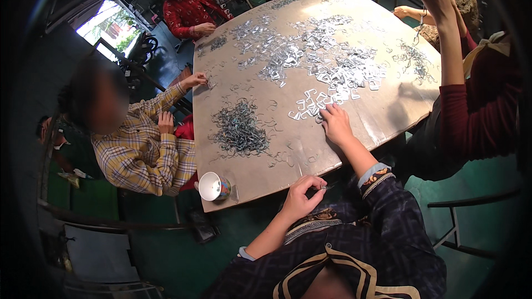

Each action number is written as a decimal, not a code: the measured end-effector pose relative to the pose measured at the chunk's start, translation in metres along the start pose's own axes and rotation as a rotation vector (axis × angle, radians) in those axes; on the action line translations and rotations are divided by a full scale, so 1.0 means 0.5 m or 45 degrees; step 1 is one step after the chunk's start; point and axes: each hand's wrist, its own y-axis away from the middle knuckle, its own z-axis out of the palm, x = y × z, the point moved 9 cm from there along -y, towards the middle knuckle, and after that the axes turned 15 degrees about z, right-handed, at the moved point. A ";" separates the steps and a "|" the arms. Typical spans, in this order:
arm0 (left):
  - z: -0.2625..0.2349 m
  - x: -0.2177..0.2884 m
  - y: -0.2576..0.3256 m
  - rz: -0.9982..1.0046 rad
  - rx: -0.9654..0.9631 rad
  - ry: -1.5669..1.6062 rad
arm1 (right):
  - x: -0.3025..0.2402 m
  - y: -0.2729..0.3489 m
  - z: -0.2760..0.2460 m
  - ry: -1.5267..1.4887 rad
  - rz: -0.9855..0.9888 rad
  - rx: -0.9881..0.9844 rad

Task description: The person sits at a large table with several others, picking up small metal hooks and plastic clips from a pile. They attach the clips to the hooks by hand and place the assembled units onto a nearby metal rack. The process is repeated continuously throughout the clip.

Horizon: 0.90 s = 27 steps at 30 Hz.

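My left hand [302, 198] is at the table's near edge. Its thumb and fingertips are pinched on a small metal piece [326, 187], too small to make out fully. My right hand [336, 125] reaches over the tabletop. Its fingers are stretched out, with the tips among loose silver metal hooks [308, 101] at the near edge of a large heap of flat silver hooks [354, 69]. Whether a hook is between those fingertips is hard to see. Left of my right hand lies a tangled pile of dark, thin wire hooks [242, 127].
A brown-covered table [354, 127] holds everything. A paper cup [214, 187] stands at its near left corner. Smaller wire-hook piles [414, 62] lie near other edges. A person in a checked shirt [138, 155] sits left; a person in dark red [482, 105] sits right; others work beyond.
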 end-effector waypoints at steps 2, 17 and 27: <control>0.002 -0.004 0.005 -0.006 0.001 0.005 | -0.010 0.021 0.000 0.017 -0.068 -0.036; 0.028 -0.001 -0.001 0.008 -0.070 0.011 | 0.005 0.156 -0.112 -0.185 -0.061 0.066; 0.022 -0.008 0.020 -0.044 -0.024 0.042 | 0.078 0.135 -0.118 -0.389 0.171 0.230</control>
